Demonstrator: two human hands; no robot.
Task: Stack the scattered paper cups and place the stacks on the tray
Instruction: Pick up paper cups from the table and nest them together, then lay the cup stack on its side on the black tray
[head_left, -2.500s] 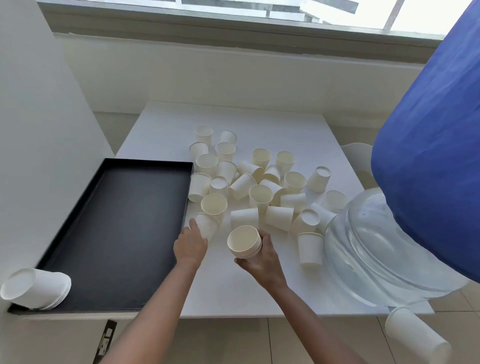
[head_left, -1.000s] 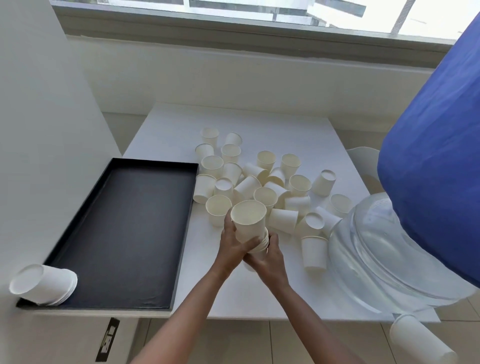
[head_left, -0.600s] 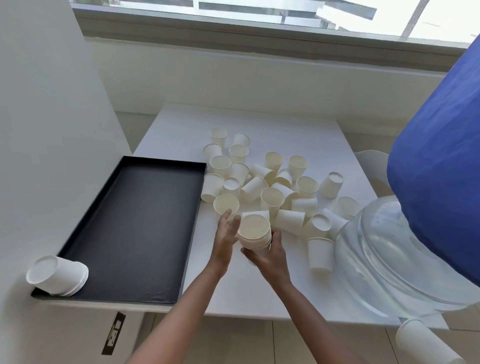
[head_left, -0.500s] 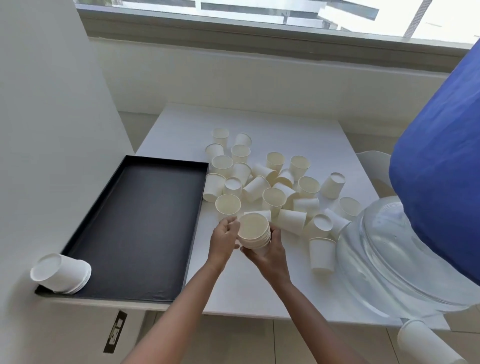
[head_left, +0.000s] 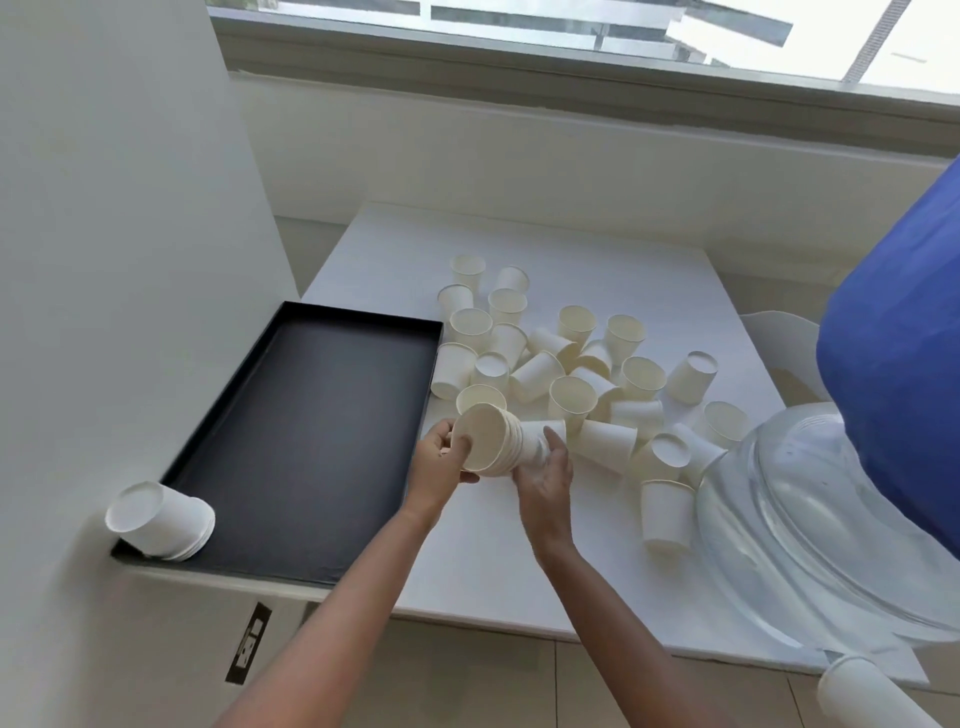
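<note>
Head view: held stack (head_left: 493, 441) lies on its side at frame centre, over the table (head_left: 467, 566) and just right of the tray (head_left: 311, 441). Left hand (head_left: 436, 467) grips its base end and right hand (head_left: 545, 478) clasps the rim end. Step looks like transfer to tray. Next: clear the tray wall, set it down. Count: one tray stack (head_left: 161, 519) at lower left, roughly two dozen loose cups (head_left: 571, 397), overlapping.

A window (head_left: 571, 36) is seen along the top of the frame, and daylight is let in through it. A pale wall (head_left: 519, 156) is set below it. The left is filled by a white panel (head_left: 104, 234). A white table (head_left: 519, 244) is placed at centre. Beige floor tiles (head_left: 493, 686) are shown at the bottom, and a socket (head_left: 248, 642) at lower left.
</note>
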